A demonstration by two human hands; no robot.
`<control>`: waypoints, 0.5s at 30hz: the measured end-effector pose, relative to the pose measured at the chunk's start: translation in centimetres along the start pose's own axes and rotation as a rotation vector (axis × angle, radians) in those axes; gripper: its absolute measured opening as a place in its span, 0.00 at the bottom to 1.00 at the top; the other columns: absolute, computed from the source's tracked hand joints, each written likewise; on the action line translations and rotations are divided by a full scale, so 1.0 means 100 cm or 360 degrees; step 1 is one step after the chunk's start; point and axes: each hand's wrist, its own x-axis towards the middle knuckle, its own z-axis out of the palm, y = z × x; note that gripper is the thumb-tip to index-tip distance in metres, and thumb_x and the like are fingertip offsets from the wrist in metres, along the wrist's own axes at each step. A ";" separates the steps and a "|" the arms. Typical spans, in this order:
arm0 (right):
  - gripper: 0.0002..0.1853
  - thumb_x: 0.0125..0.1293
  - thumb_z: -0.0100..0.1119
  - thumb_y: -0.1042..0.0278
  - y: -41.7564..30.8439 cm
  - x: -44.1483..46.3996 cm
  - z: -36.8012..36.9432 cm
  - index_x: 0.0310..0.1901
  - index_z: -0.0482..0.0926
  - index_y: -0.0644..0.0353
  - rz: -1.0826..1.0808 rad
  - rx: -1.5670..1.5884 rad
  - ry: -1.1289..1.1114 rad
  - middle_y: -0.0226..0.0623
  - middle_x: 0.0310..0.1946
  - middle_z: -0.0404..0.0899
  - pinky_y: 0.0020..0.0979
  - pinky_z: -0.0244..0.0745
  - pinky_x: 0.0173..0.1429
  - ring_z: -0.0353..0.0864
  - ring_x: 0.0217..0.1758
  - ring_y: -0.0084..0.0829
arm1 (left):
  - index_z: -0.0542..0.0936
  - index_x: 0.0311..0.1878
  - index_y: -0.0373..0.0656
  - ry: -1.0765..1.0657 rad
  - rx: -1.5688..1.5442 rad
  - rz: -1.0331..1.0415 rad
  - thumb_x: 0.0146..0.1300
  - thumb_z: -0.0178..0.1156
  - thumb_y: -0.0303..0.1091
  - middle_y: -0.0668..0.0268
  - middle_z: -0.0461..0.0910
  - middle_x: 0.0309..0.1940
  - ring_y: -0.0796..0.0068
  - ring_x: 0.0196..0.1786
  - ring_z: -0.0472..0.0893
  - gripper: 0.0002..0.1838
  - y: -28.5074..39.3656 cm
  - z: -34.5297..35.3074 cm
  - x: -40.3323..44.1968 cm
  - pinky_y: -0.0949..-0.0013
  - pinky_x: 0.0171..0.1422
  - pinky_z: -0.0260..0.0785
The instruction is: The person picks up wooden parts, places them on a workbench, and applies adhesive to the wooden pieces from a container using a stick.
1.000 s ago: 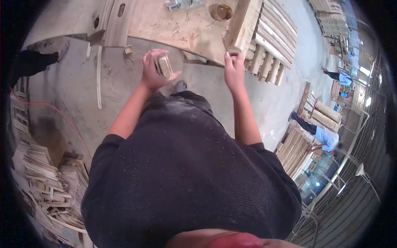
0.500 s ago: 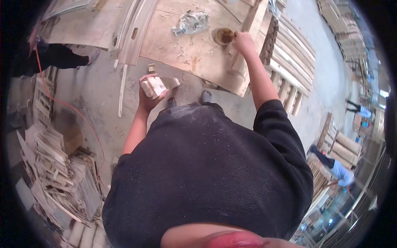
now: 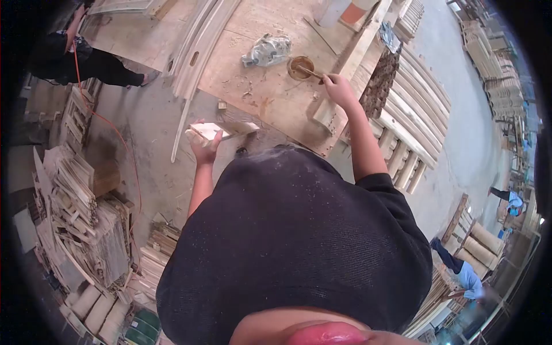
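My left hand (image 3: 204, 148) is wrapped round a pale wooden piece (image 3: 230, 130), held over the floor beside the workbench. Its right end reaches out past my fingers. My right hand (image 3: 338, 89) pinches the handle of a brush or stick (image 3: 313, 72), whose far end dips into a round brown bowl (image 3: 299, 68). The bowl stands on the plywood bench top (image 3: 253, 86), and a crumpled clear plastic bag (image 3: 268, 50) lies to its left.
Long slotted boards (image 3: 198, 52) lie at the bench's left. A thick beam (image 3: 353, 57) runs along its right side, beside stacked rails (image 3: 417, 106). One person (image 3: 98, 66) stands at the upper left; others (image 3: 463, 273) are at the right. An orange cable (image 3: 118, 132) crosses the floor.
My right hand has gone from the beam's end to the bowl and now holds the stick there. My left hand has turned the wooden piece to lie flatter. The view has shifted.
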 end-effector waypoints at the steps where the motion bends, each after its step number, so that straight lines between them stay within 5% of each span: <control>1: 0.19 0.73 0.54 0.55 0.010 0.001 0.004 0.47 0.85 0.63 -0.0004 0.0017 0.0053 0.44 0.29 0.82 0.36 0.73 0.41 0.80 0.33 0.34 | 0.69 0.61 0.37 -0.0015 0.0017 -0.0006 0.49 0.79 0.35 0.61 0.72 0.53 0.67 0.56 0.76 0.39 0.002 0.001 0.000 0.64 0.61 0.72; 11: 0.18 0.77 0.53 0.55 -0.001 -0.018 0.018 0.43 0.81 0.65 0.0065 0.0963 0.0256 0.28 0.27 0.75 0.26 0.68 0.38 0.72 0.32 0.19 | 0.69 0.60 0.39 -0.0280 0.0182 0.0064 0.47 0.81 0.34 0.63 0.76 0.45 0.74 0.47 0.78 0.39 0.030 0.024 0.014 0.67 0.50 0.75; 13: 0.18 0.77 0.54 0.54 -0.012 -0.028 0.019 0.44 0.82 0.62 0.0021 0.1105 0.0200 0.23 0.28 0.74 0.21 0.64 0.33 0.69 0.30 0.14 | 0.72 0.57 0.38 -0.0267 0.0238 0.0209 0.45 0.83 0.38 0.61 0.75 0.46 0.69 0.46 0.79 0.39 0.030 0.031 0.018 0.64 0.50 0.75; 15: 0.15 0.76 0.56 0.59 -0.038 -0.046 0.023 0.42 0.82 0.65 -0.0164 0.1000 0.0195 0.29 0.29 0.79 0.25 0.68 0.38 0.73 0.33 0.19 | 0.73 0.56 0.38 -0.0243 0.0390 0.0380 0.44 0.84 0.41 0.59 0.74 0.46 0.64 0.47 0.79 0.39 0.009 0.035 0.023 0.62 0.51 0.75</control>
